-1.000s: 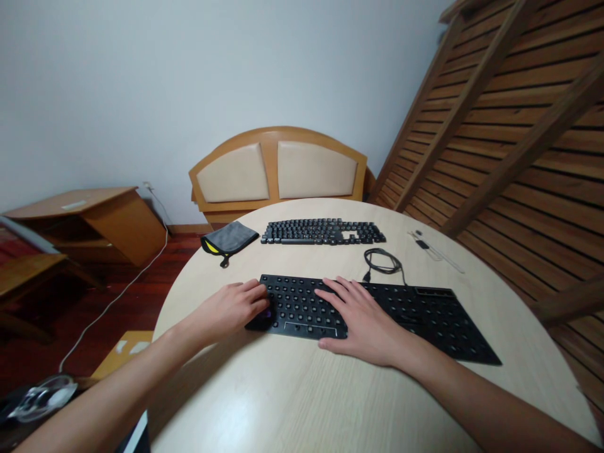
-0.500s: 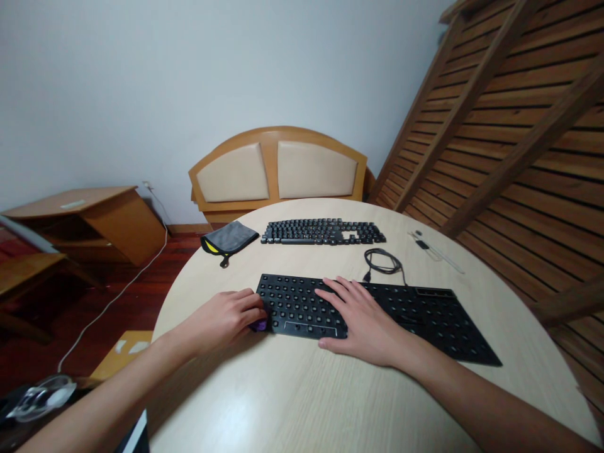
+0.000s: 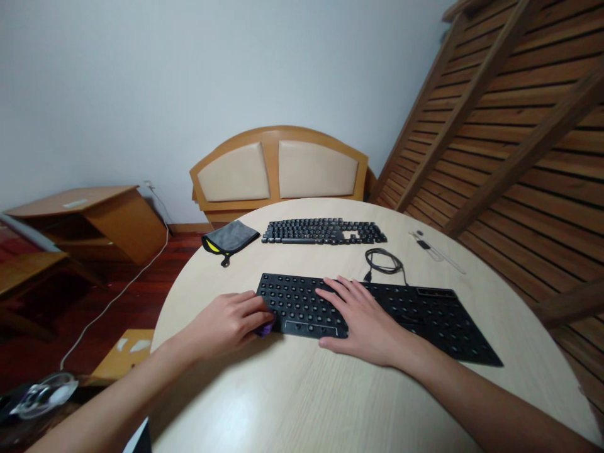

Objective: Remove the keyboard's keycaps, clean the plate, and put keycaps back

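Observation:
A black keyboard base (image 3: 295, 302) with its keycaps off lies across the table, bare switches showing in rows. My left hand (image 3: 238, 318) is closed at its left end, pressing down on a small purple cloth (image 3: 267, 327). Most of that cloth is hidden under the fingers. Flat on the middle of the keyboard rests my right hand (image 3: 361, 318), fingers spread and holding nothing. Behind it, the loose black keycaps (image 3: 302, 231) are laid out in keyboard order, with a gap toward the right.
A grey cloth (image 3: 233, 234) with black and yellow edging lies at the far left of the round table (image 3: 292, 402). The coiled black cable (image 3: 384, 261) sits behind the keyboard. Small slender tools (image 3: 431, 248) lie at the far right. Beyond stands a padded headboard (image 3: 278, 167).
My left hand has shifted slightly to the right along the keyboard's left end, and a little more of the purple cloth shows. My right hand stays in place.

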A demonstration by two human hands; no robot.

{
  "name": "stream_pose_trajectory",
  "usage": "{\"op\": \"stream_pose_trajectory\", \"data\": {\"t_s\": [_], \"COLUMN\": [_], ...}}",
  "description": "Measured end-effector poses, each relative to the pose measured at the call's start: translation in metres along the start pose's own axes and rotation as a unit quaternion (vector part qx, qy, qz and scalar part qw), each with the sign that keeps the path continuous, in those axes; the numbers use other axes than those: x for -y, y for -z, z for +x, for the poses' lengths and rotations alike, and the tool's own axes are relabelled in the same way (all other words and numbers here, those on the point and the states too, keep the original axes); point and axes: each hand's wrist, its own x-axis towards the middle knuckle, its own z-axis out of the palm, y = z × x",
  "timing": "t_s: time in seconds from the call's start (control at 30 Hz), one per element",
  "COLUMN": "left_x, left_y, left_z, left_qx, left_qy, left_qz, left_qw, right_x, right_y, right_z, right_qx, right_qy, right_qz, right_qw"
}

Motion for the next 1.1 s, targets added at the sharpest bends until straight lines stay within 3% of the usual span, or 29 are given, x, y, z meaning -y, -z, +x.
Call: {"op": "stream_pose_trajectory", "data": {"t_s": [0.2,0.47,0.7,0.9,1.1], "left_x": [-0.012,-0.021,-0.020,-0.005,0.012], "left_y": [-0.017,0.004,-0.004,0.003,0.016], "left_z": [0.015,0.015,0.007,-0.012,-0.027], "left_qx": [0.028,0.083,0.026,0.098,0.103], "left_qy": [-0.010,-0.051,-0.024,0.016,0.068], "left_qz": [0.023,-0.025,0.003,-0.008,0.030], "left_qw": [0.999,0.995,0.999,0.995,0.992], "right_x": [-0.001,0.001,0.001,0.001,0.000], "right_y": [-0.002,0.001,0.001,0.002,0.000], "right_z": [0.000,0.000,0.000,0.000,0.000], "right_qx": [-0.006,0.000,0.004,0.000,-0.006], "right_qy": [0.003,-0.004,-0.005,-0.004,-0.002], "right_qz": [0.000,-0.004,-0.004,-0.003,-0.009], "right_qw": [1.000,1.000,1.000,1.000,1.000]}}
